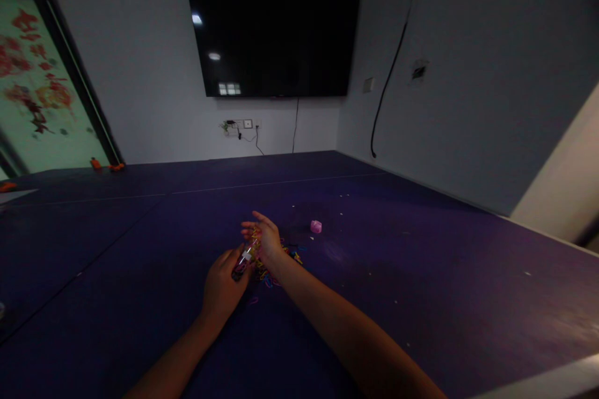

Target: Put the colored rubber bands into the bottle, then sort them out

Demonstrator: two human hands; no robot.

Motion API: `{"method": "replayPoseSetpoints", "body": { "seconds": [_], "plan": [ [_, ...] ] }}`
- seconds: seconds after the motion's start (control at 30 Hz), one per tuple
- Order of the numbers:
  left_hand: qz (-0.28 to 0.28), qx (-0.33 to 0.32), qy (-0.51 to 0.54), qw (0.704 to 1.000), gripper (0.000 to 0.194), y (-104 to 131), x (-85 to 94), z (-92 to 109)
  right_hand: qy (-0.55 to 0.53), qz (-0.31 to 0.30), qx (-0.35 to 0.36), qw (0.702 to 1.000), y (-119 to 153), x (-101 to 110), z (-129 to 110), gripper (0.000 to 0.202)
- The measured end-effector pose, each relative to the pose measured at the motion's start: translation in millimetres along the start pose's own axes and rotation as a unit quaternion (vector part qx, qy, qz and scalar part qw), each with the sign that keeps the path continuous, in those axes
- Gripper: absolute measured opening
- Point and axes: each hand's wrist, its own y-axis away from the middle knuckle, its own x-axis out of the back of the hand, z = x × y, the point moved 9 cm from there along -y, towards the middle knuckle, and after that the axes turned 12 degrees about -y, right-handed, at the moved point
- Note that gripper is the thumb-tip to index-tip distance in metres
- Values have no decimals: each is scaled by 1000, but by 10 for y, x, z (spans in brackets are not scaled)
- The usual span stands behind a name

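At the far left, one glass door (pixel 44 87) with red writing is standing by the wall, and three orange things (pixel 116 167) are resting near it, one at the very edge of the view beside one white sheet (pixel 16 196). One purple surface (pixel 140 262) is stretching from there across the whole width. The person's two hands are working low in the middle. The left hand (pixel 223 282) is gripping one clear container (pixel 247 255), which is tilting up toward the other hand, with small colored loops showing inside. One loose loop (pixel 253 300) is lying just below, apart from the rest. The right hand (pixel 267 242) is cupping with its fingers spread at the container's upper end, yellow loops showing at its palm. One pile of loops (pixel 269 278) is lying beneath the hands, too many and too small to count; the right hand and forearm are covering part of it. One television (pixel 276 37) is hanging on the wall beyond. Near the pile's right, one small pink thing (pixel 316 226) is sitting, and farther right one dark cable (pixel 395 56) is running down the wall, with two wall boxes (pixel 369 85) flanking it.
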Motion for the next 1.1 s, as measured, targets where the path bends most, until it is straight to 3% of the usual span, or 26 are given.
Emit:
{"method": "replayPoseSetpoints", "body": {
  "seconds": [0.17,0.43,0.63,0.9,1.1],
  "plan": [
    [-14,10,-1,1000,30,-7,-4,-19,-6,-30,10,999,5,-27,23,38],
    [-2,10,1,1000,32,0,0,-38,16,-49,17,999,-7,-47,29,31],
    [-4,16,-1,1000,31,2,-7,-51,37,-51,18,998,10,-62,11,37],
    [1,24,7,1000,33,-22,49,-49,27,-82,-42,995,35,-157,51,41],
    [0,23,-4,1000,34,-19,41,-59,1,-70,-72,995,48,-178,69,34]
  ]
}}
